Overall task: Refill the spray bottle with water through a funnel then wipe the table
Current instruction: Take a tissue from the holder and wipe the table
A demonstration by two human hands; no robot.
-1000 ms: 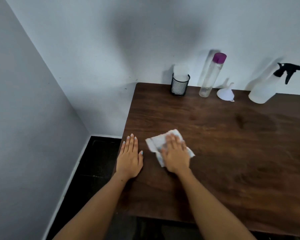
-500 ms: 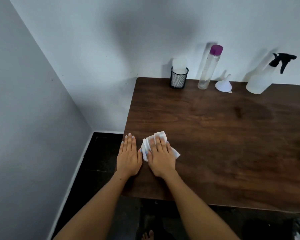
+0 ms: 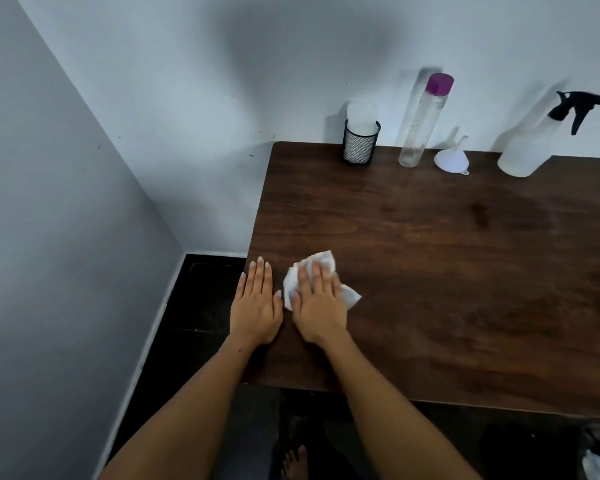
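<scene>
My right hand [image 3: 317,303] presses flat on a crumpled white tissue [image 3: 321,259] near the front left corner of the dark wooden table [image 3: 465,289]. My left hand [image 3: 255,303] lies flat and empty on the table's left edge, fingers straight, just beside the tissue. At the back against the wall stand a clear water bottle [image 3: 421,126] with a purple cap, a white funnel [image 3: 451,159] resting mouth-down, and the translucent spray bottle [image 3: 530,147] with its black trigger head on.
A black mesh cup [image 3: 361,143] holding white tissues stands at the table's back left. White walls close in behind and at the left. Dark floor [image 3: 187,306] shows left of the table, and a bare foot [image 3: 293,462] below its front edge.
My right hand slid the tissue left toward my left hand, bunching it up, and now rests slightly to the right again. My left hand stayed put. The camera tilted.
</scene>
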